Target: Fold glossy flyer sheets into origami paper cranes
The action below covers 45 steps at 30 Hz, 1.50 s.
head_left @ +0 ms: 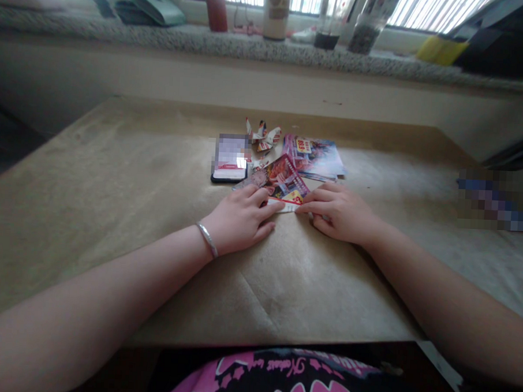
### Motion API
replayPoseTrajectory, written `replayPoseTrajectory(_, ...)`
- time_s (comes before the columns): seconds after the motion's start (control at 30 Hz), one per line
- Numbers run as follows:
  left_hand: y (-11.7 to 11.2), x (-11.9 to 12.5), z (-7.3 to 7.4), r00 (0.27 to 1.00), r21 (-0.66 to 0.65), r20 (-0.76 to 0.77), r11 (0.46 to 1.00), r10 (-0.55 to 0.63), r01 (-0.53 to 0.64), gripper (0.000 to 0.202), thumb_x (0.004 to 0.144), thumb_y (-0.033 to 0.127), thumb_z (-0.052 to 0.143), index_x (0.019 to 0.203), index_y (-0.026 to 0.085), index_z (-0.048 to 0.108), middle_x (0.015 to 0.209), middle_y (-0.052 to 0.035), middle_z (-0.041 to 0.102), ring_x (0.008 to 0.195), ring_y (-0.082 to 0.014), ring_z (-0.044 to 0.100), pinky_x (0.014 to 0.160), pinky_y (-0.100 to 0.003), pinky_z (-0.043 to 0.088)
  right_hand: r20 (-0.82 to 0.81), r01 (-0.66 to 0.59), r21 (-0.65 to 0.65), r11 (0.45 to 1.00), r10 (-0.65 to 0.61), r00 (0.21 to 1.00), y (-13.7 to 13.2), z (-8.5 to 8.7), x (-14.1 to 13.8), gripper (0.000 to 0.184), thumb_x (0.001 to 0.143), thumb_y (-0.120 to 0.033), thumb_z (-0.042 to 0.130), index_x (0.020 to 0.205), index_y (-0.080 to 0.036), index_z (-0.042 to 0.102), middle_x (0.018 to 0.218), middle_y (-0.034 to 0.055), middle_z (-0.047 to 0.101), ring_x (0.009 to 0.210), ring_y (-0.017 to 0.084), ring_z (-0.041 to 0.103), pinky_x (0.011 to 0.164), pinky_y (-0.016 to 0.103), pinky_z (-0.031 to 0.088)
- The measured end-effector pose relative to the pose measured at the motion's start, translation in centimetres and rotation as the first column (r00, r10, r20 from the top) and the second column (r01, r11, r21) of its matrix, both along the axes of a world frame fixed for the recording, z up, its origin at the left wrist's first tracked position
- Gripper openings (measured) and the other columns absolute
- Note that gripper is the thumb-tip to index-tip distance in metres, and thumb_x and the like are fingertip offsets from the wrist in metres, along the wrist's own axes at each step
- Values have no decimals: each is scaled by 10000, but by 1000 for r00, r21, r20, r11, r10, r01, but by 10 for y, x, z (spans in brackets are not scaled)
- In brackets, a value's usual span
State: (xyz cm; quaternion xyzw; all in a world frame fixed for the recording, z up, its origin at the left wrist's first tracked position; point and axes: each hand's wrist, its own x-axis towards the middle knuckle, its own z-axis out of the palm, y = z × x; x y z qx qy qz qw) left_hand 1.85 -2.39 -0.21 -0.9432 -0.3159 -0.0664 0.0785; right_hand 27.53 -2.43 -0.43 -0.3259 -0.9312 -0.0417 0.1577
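Note:
A colourful printed leaflet [279, 179] lies on the table with its near edge folded up into a white strip. My left hand [243, 218], a silver bangle at its wrist, holds the leaflet's left side down, fingertips on the fold. At the right end of the strip, my right hand [339, 214] has its fingers pressed on the paper, thumb tucked below. Just behind are folded paper shapes [266, 138] with pointed, petal-like ends. A stack of printed leaflets [317, 155] lies behind my right hand. The fingers cover both near corners of the leaflet.
A phone [231, 157] with its screen lit lies left of the leaflet. The table [115, 178] has a creased tan cover. Bottles and jars, including a red container [216, 10], stand on the speckled windowsill [250, 48]. A blurred coloured object [495, 200] is at the right.

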Motion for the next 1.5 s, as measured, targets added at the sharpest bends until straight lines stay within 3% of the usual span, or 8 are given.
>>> replayPoseTrajectory(0.47,2,-2,-1,1000,3,-4,1000,-26,26,468,946,438,394,1347,222,498,1150,-109,560,1059,-264,481,976,-417,409,-9,-40,-32,999,39,999,-1,-3,-14,326,769,-102,512,1027,-198,686,1017,71,666,935,224,555,820,353,472)
replayPoseTrajectory(0.7,7,-8,-2,996,-11,-9,996,-93,93,438,943,421,412,1360,304,472,1184,-94,524,1105,-260,450,995,-427,389,-36,-27,-43,999,25,999,0,-5,-13,335,763,-97,508,1023,-213,683,1021,66,668,911,212,563,805,345,472)
replayPoseTrajectory(1.1,4,-5,3,998,-49,-23,997,-56,55,403,914,423,454,1295,312,520,1234,-97,491,1171,-282,421,1024,-463,368,16,-11,-6,1000,11,1000,-1,-3,-14,298,782,-128,514,1005,-219,690,1006,58,670,891,216,557,772,336,450)
replayPoseTrajectory(1.5,11,-13,12,991,-82,-48,989,-125,121,355,921,341,434,1252,294,555,1242,-79,516,1139,-248,469,1017,-422,375,30,-1,5,1000,1,1000,-2,-3,-12,300,784,-129,519,1015,-225,685,1039,56,671,886,208,554,771,336,436)
